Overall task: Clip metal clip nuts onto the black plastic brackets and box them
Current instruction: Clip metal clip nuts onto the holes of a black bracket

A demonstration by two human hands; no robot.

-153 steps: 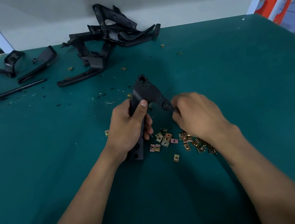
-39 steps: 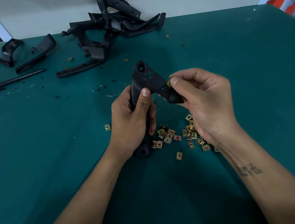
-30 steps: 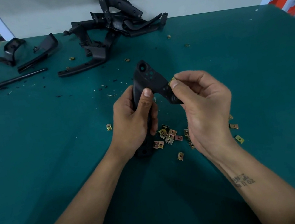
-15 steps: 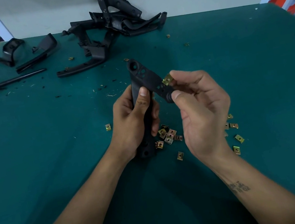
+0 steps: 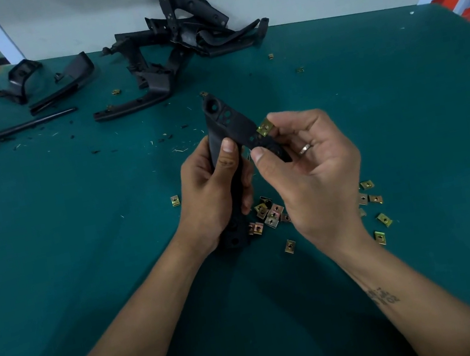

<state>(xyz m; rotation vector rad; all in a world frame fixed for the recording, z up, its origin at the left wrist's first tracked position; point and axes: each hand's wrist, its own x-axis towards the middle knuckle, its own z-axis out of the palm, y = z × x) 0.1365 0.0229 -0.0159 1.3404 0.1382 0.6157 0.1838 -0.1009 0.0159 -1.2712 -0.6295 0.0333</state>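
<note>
- Gripping the black bracket (image 5: 229, 135) upright over the green table (image 5: 80, 236): left hand (image 5: 215, 197) is wrapping its shank.
- Right hand (image 5: 305, 171) is pinching the bracket's angled arm, seating the clip nut (image 5: 264, 127) on its edge.
- Advising: keep the clip square and push until its hole is lining up with the bracket's.
- Spare clip nuts (image 5: 270, 214) are lying below.
- Seeing no readable labels; wrist tattoo (image 5: 383, 296) is too blurred.

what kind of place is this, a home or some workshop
Most likely a small factory or workshop assembly bench: a green mat-covered table, a pile of black plastic brackets at the back, and loose metal clip nuts scattered under the hands.
</note>
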